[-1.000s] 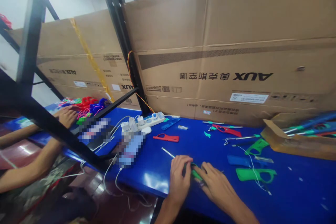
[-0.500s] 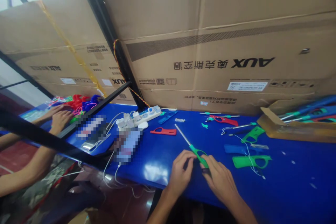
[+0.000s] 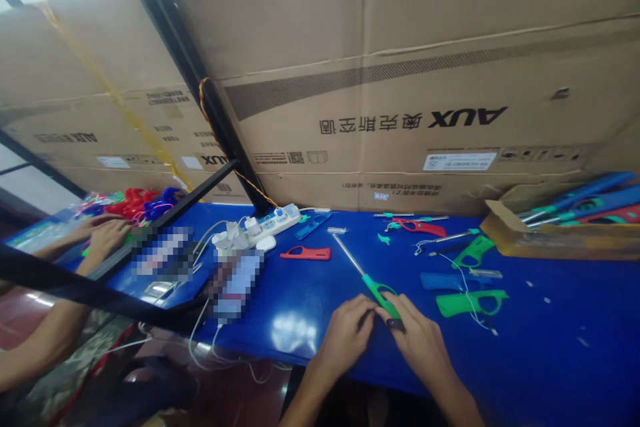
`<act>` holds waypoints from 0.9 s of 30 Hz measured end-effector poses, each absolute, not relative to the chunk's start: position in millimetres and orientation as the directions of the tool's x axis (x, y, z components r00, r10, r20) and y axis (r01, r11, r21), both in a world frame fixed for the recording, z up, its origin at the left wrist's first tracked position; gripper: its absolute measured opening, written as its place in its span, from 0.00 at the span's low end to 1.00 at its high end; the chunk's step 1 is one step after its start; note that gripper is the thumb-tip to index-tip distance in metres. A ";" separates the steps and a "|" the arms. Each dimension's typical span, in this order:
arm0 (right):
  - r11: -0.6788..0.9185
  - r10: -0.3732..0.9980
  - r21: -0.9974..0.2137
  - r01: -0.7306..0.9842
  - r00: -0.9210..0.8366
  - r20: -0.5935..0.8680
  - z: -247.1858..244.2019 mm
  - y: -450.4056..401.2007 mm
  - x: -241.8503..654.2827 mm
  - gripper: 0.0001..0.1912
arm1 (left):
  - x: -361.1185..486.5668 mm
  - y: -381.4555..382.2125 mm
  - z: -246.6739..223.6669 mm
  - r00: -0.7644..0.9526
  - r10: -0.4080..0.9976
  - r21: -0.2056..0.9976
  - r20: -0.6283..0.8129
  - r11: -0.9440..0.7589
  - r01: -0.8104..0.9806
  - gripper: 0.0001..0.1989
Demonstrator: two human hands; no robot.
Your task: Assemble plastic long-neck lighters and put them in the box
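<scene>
A green lighter [image 3: 373, 285] with a long metal tube points up and left over the blue table. My right hand [image 3: 413, 327] is closed round its handle, and a dark piece [image 3: 395, 324] shows under the fingers. Close beside the handle, my left hand [image 3: 350, 330] has its fingers curled and pressed together; what they hold, if anything, is hidden. To the right lie a green casing [image 3: 465, 303], a blue casing [image 3: 443, 281] and another green part [image 3: 473, 252] with thin white wires. A red casing [image 3: 307, 253] lies left of the tube.
An open cardboard box [image 3: 510, 240] of lighters stands at the right. Behind the table [image 3: 550, 360] are large cardboard sheets. A power strip [image 3: 275, 223], cables and a phone [image 3: 237, 287] lie left, near a black metal frame. Another person's hands [image 3: 107, 237] are at the far left.
The view has shifted slightly, moving the table items left. My left hand's fingers have come nearer the handle, and the dark piece under my right hand shows more.
</scene>
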State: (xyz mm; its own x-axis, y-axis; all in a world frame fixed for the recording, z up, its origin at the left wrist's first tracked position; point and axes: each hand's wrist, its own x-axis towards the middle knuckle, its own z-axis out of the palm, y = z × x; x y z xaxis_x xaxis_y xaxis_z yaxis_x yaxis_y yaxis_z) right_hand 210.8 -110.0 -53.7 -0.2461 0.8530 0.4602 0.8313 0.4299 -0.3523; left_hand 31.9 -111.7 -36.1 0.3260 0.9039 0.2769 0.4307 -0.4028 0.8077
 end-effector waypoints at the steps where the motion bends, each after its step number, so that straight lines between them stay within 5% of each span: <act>1: 0.422 0.860 -0.367 0.829 -0.238 0.451 -53.0 -109.9 210.5 0.18 | 31.9 -111.2 -36.7 0.339 0.898 0.790 0.280 -0.416 0.450 0.12; 13: 0.404 0.892 -0.543 0.737 -0.184 0.413 -44.7 -110.3 210.7 0.20 | 31.1 -108.8 -41.2 0.379 0.885 0.744 0.270 -0.442 0.502 0.12; 27: 0.370 0.915 -0.604 0.706 -0.163 0.369 -42.7 -110.1 210.9 0.19 | 31.0 -109.1 -35.1 0.377 0.894 0.775 0.243 -0.412 0.478 0.12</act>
